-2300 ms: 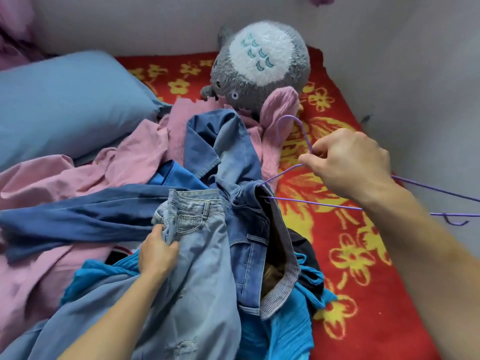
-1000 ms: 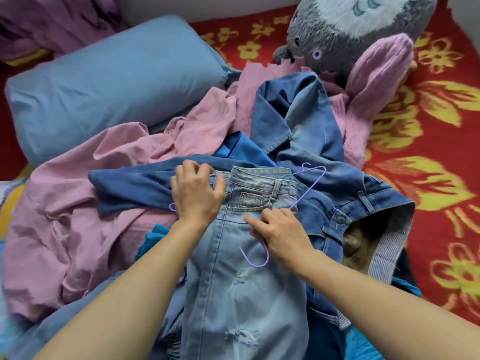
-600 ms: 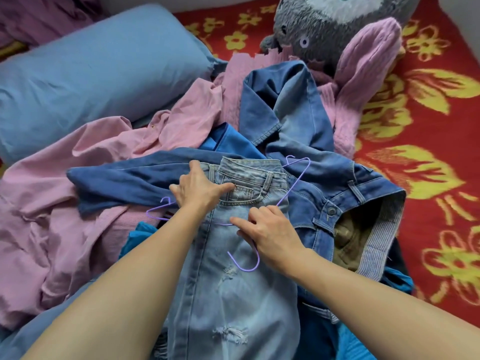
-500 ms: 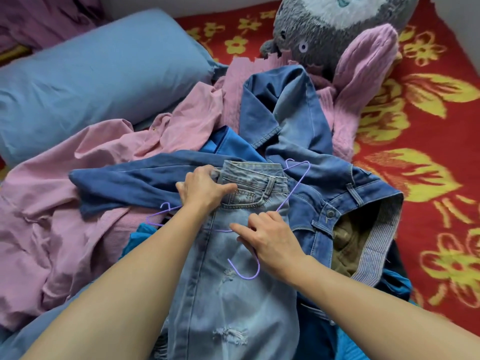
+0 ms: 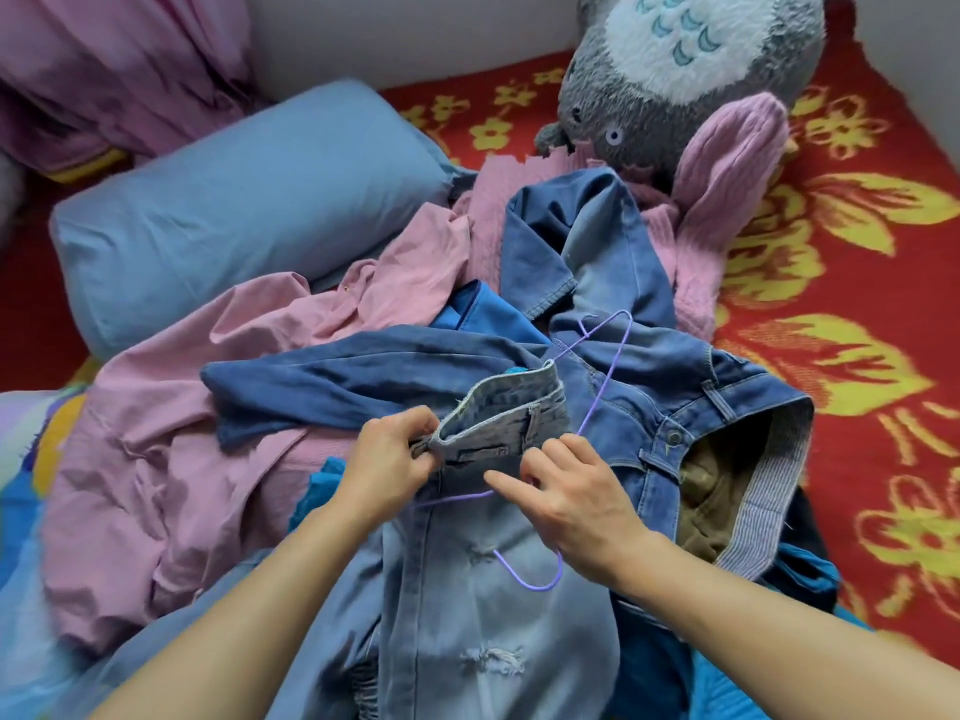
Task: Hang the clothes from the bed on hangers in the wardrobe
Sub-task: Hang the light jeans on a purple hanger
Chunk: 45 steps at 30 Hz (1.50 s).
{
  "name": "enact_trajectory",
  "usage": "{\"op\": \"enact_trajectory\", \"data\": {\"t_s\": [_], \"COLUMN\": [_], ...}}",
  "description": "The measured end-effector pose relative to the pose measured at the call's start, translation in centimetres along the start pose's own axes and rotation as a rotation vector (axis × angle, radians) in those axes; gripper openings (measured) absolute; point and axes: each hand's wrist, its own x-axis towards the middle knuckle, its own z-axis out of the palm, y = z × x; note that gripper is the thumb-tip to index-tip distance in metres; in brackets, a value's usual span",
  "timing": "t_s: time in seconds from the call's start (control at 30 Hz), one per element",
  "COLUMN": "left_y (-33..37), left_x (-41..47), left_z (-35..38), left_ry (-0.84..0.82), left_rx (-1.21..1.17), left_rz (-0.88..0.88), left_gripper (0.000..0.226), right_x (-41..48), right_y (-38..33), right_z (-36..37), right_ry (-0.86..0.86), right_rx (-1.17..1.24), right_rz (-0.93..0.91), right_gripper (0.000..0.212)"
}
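Barely begun: the left hand [image 5: 387,462] pinches the pale jeans [image 5: 493,615] by the waistband, the right hand [image 5: 576,504] has its grip round the purple hanger [image 5: 607,379]; other clothes [image 5: 182,459] lie heaped on the bed [image 5: 857,283].

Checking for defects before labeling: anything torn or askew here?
The light-wash jeans have frayed rips on the leg, possibly styling. Their waistband is folded over, pinched by the left hand; the purple wire hanger lies slanted on the denim.
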Motion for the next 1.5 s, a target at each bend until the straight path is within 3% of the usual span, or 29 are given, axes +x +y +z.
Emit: {"op": "enact_trajectory", "data": {"t_s": [0.1,0.2,0.33,0.47,0.67,0.83,1.0,1.13,1.33,1.5], "left_y": [1.0,2.5,1.2,-0.6,-1.5,-2.5,-3.2,-3.8,-3.4,-2.3], "left_x": [-0.9,-1.6,-3.1,-3.5,-2.7,-1.3,2.3,5.2,7.2,8.8], "left_z": [1.8,2.7,3.2,2.4,0.1,-0.3,0.4,1.5,3.1,3.6], "left_ry": [0.056,0.211,0.326,0.283,0.223,0.199,0.072,-0.037,0.204,0.206], "left_rx": [0.240,0.393,0.433,0.264,0.060,-0.015,0.040,-0.003,-0.191,-0.251], "left_rz": [0.216,0.382,0.431,0.294,0.080,-0.135,-0.337,-0.514,-0.465,-0.435], "left_gripper": [0.045,0.037,0.024,0.023,0.063,0.055,0.023,0.037,0.052,0.054], "right_x": [0.4,0.0,-0.6,1.4,4.4,6.7,6.9,7.0,6.0,3.9], "right_y": [-0.4,-0.5,-0.5,-0.8,0.0,0.2,0.6,1.0,1.6,2.0], "right_z": [-0.8,-1.0,-0.6,0.0,1.9,3.6,5.7,6.8,8.5,9.2], "right_ry": [-0.009,-0.034,-0.009,0.065,0.109,0.086,0.057,0.042,0.024,-0.010], "right_rx": [-0.005,-0.039,-0.068,-0.082,-0.087,-0.119,-0.120,-0.128,-0.110,-0.096], "right_rz": [0.043,0.029,-0.032,-0.064,-0.072,-0.108,-0.099,-0.089,-0.024,0.026], "right_gripper": [0.040,0.037,0.035,0.035,0.045,0.037,0.037,0.035,0.034,0.036]}}
